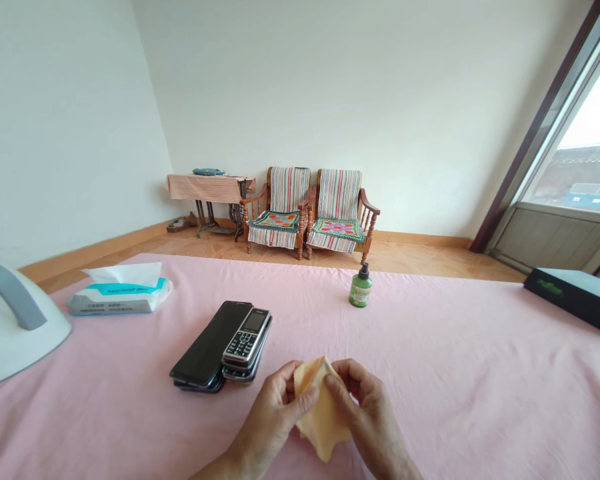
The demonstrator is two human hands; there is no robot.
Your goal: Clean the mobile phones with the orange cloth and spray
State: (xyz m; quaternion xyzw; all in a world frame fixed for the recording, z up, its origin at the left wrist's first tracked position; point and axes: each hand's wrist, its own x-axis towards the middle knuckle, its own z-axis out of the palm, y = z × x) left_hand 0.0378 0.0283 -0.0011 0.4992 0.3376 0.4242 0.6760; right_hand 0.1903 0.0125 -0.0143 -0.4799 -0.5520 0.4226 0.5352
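Observation:
A pale yellow cloth [320, 420] hangs between my two hands, just above the front of the pink-covered table [455, 380]. My left hand [275, 407] pinches its left side, thumb on top. My right hand [365, 407] grips the upper right part, thumb pressed on the cloth. Near the cloth's top a small greyish edge shows, but I cannot make out what it is. Left of my hands lie a stack of black smartphones [213, 343] and, against it, a stack topped by a silver-and-black keypad phone [249, 337]. Beyond my right hand stands a green spray bottle [361, 290] with a black top.
A tissue pack [120, 293] lies at the back left, beside a white, grey-handled object [20, 327] cut off by the frame. A black box [575, 297] sits at the right edge. Two wooden armchairs [290, 193] and a cloth-covered sewing table [205, 189] stand by the wall.

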